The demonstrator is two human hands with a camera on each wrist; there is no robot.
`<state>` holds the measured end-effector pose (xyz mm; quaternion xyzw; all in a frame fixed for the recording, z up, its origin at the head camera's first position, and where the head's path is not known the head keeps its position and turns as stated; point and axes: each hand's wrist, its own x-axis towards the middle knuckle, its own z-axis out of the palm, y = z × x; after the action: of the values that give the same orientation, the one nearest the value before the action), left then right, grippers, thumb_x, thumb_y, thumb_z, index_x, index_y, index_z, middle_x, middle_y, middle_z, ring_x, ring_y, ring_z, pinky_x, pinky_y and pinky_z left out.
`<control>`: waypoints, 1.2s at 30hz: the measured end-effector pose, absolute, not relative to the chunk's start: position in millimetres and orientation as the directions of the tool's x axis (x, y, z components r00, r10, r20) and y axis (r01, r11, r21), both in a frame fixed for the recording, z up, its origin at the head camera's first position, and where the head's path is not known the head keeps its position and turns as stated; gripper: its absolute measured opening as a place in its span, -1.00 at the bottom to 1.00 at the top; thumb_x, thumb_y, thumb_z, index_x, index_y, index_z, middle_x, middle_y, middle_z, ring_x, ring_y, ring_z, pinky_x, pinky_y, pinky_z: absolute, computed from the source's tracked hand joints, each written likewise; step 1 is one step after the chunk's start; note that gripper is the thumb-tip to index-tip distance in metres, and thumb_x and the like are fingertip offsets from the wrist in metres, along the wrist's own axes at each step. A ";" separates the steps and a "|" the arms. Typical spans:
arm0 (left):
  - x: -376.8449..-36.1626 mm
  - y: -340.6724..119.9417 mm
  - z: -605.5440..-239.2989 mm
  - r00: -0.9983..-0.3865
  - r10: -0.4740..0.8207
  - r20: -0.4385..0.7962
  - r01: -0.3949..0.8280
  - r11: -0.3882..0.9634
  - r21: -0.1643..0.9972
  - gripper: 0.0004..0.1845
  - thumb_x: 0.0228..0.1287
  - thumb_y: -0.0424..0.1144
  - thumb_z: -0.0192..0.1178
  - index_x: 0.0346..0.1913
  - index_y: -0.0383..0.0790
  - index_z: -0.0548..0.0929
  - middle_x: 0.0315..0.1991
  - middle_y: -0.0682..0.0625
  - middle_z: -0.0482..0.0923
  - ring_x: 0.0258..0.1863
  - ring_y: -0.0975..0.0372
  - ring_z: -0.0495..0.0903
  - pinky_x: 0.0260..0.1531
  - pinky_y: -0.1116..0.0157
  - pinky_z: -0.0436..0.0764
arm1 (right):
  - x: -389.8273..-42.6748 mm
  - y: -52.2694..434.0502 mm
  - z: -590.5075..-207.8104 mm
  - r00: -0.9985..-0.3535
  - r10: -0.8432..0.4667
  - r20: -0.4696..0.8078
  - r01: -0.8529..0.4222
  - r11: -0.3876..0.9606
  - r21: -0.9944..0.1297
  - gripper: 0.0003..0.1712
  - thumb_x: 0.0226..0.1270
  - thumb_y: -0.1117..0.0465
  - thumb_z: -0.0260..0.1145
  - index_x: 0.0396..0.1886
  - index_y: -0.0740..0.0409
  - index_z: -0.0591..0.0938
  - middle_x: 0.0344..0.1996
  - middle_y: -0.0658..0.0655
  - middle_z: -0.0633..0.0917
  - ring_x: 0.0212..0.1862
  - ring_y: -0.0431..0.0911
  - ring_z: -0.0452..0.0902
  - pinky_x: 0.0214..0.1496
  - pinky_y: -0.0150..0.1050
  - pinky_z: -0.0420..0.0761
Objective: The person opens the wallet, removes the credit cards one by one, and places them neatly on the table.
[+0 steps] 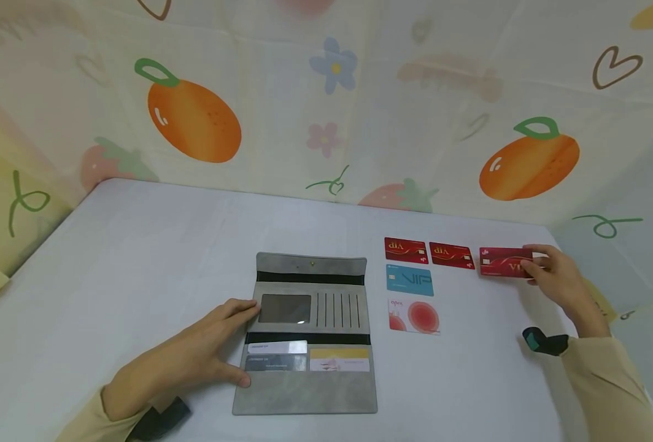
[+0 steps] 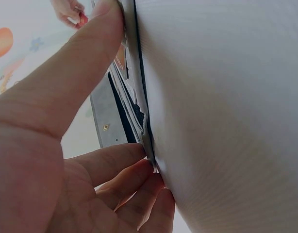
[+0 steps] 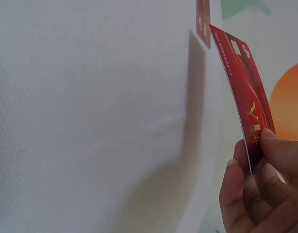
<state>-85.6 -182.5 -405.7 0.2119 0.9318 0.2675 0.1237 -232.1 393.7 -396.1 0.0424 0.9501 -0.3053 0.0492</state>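
My right hand (image 1: 560, 276) pinches one end of a red VIP card (image 1: 500, 262) between thumb and fingers at the table's far right. In the right wrist view the card (image 3: 243, 87) is held up, its shadow falling on the table below. Flat on the table, a grey wallet (image 1: 304, 396) lies unfolded, with a clear window, card slots and several cards in its lower pockets. Along its left edge rests my left hand (image 1: 194, 353), thumb on the lower part and fingertips at the window's side. The left wrist view shows those fingers (image 2: 117, 160) touching the wallet's edge.
Two red VIP cards (image 1: 406, 250) (image 1: 452, 255) lie in a row right of the wallet's top. Below them are a blue VIP card (image 1: 409, 280) and a white card with pink circles (image 1: 413, 317). A fruit-print curtain (image 1: 282, 123) hangs behind the white table (image 1: 166, 245).
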 end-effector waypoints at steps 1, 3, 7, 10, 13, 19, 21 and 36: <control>-85.7 -182.5 -405.7 -0.880 0.461 -0.117 0.329 0.767 0.551 0.20 -0.23 0.24 0.53 0.45 -0.36 0.29 0.42 -0.19 0.25 0.39 -0.12 0.32 0.27 -0.15 0.43 | -231.3 392.3 -394.1 -0.991 0.050 -0.125 0.113 0.809 -0.576 -0.33 0.59 0.05 0.03 0.46 0.41 0.18 0.16 0.62 0.41 -0.07 0.21 0.58 -0.21 -0.27 0.74; -85.6 -182.8 -405.5 -0.880 0.461 -0.117 0.329 0.767 0.551 0.20 -0.23 0.23 0.53 0.45 -0.36 0.29 0.42 -0.19 0.26 0.39 -0.12 0.32 0.27 -0.15 0.43 | -230.4 390.0 -391.1 -0.989 0.059 -0.138 0.130 0.804 -0.581 -0.34 0.58 0.05 0.03 0.44 0.41 0.19 0.13 0.59 0.43 -0.12 0.13 0.59 -0.27 -0.38 0.70; -85.6 -183.4 -405.2 -0.880 0.461 -0.116 0.329 0.766 0.552 0.19 -0.22 0.21 0.54 0.45 -0.37 0.29 0.41 -0.19 0.26 0.39 -0.11 0.32 0.27 -0.14 0.43 | -231.2 390.2 -390.0 -0.987 0.040 -0.153 0.123 0.802 -0.584 -0.37 0.59 0.09 0.01 0.43 0.44 0.20 0.10 0.60 0.46 -0.17 0.03 0.59 -0.31 -0.51 0.63; -85.7 -183.3 -405.6 -0.880 0.459 -0.122 0.324 0.767 0.555 0.19 -0.22 0.23 0.53 0.46 -0.35 0.28 0.42 -0.19 0.25 0.40 -0.11 0.31 0.27 -0.15 0.43 | -233.4 391.7 -391.5 -0.986 0.036 -0.161 0.124 0.806 -0.579 -0.38 0.60 0.12 -0.01 0.43 0.46 0.19 0.12 0.62 0.46 -0.17 0.02 0.59 -0.33 -0.56 0.59; -85.8 -183.0 -405.9 -0.880 0.457 -0.128 0.317 0.767 0.557 0.20 -0.21 0.23 0.53 0.47 -0.34 0.28 0.43 -0.18 0.24 0.40 -0.12 0.31 0.27 -0.15 0.43 | -235.9 392.6 -393.4 -0.984 0.049 -0.172 0.141 0.805 -0.576 -0.37 0.60 0.12 -0.01 0.45 0.46 0.17 0.14 0.63 0.44 -0.18 0.01 0.58 -0.34 -0.58 0.58; -86.0 -182.8 -405.9 -0.878 0.460 -0.133 0.318 0.769 0.555 0.19 -0.20 0.23 0.53 0.46 -0.35 0.28 0.43 -0.17 0.24 0.40 -0.09 0.31 0.27 -0.13 0.44 | -238.8 395.3 -396.6 -0.985 0.050 -0.168 0.137 0.816 -0.562 -0.35 0.60 0.11 -0.01 0.45 0.48 0.17 0.14 0.64 0.44 -0.21 -0.03 0.58 -0.37 -0.58 0.55; -86.0 -183.0 -405.7 -0.878 0.459 -0.134 0.318 0.770 0.553 0.19 -0.20 0.23 0.53 0.46 -0.35 0.28 0.43 -0.16 0.24 0.40 -0.09 0.31 0.27 -0.13 0.44 | -239.7 396.3 -397.5 -0.983 0.052 -0.177 0.144 0.816 -0.560 -0.32 0.60 0.08 -0.01 0.46 0.49 0.15 0.16 0.64 0.41 -0.18 0.01 0.57 -0.37 -0.59 0.55; -85.8 -184.1 -405.9 -0.879 0.459 -0.127 0.324 0.772 0.547 0.19 -0.20 0.25 0.52 0.46 -0.35 0.28 0.42 -0.16 0.25 0.39 -0.08 0.32 0.26 -0.12 0.45 | -241.1 395.0 -397.9 -0.955 0.101 -0.280 0.251 0.778 -0.575 -0.06 0.49 -0.07 0.15 0.52 0.44 -0.01 0.33 0.63 0.21 0.21 0.39 0.29 -0.27 -0.51 0.58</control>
<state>-85.8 -184.1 -405.9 0.2101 0.9325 0.2647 0.1275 -241.1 395.0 -397.9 0.0939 0.9356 -0.3194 0.1177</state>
